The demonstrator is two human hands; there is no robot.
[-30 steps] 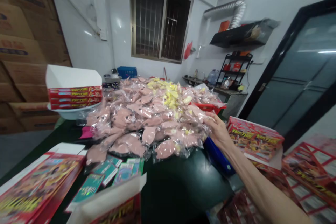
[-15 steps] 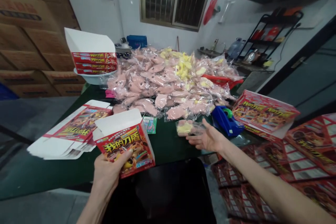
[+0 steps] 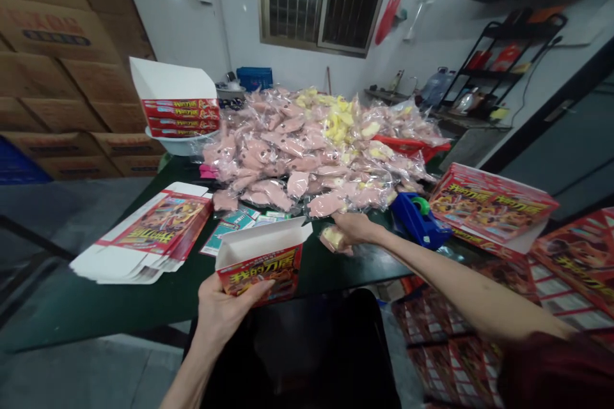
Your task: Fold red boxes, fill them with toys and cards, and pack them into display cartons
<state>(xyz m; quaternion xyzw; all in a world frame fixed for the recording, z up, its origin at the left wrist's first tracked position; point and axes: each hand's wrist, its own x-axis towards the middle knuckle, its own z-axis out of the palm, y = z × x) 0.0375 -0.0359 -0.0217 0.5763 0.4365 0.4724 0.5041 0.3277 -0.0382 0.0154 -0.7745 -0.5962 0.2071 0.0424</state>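
Red box (image 3: 259, 266), printed on its sides with its white flaps standing open, sits in my left hand (image 3: 229, 314), held over the near edge of the table (image 3: 119, 313) and tilted a little. My thumb (image 3: 259, 291) is pressed across its front panel, while my other fingers curl beneath it, mostly out of sight, so I cannot tell how far they are spread. My right hand (image 3: 352, 229) reaches across the table to a small bag (image 3: 333, 239) of pink and yellow pieces at the foot of the pile. Those fingers are pressed together and lie over the bag; their tips are hidden, so I cannot tell whether they are pinching it.

Just right of that hand stands a blue tape dispenser (image 3: 416, 220), and beyond it a red carton (image 3: 489, 208) lies near the table's far corner. The big pile of pink bagged pieces (image 3: 297, 153), with yellow ones (image 3: 338, 124) toward the back, fills the middle of the table. Left of my box lies a stack of flat box blanks (image 3: 153, 236), with teal cards (image 3: 235, 225) between it and the pile. Farther back, folded boxes (image 3: 180, 116) rest in a white basin (image 3: 180, 146). Brown cartons (image 3: 62, 77) are stacked along the left wall.
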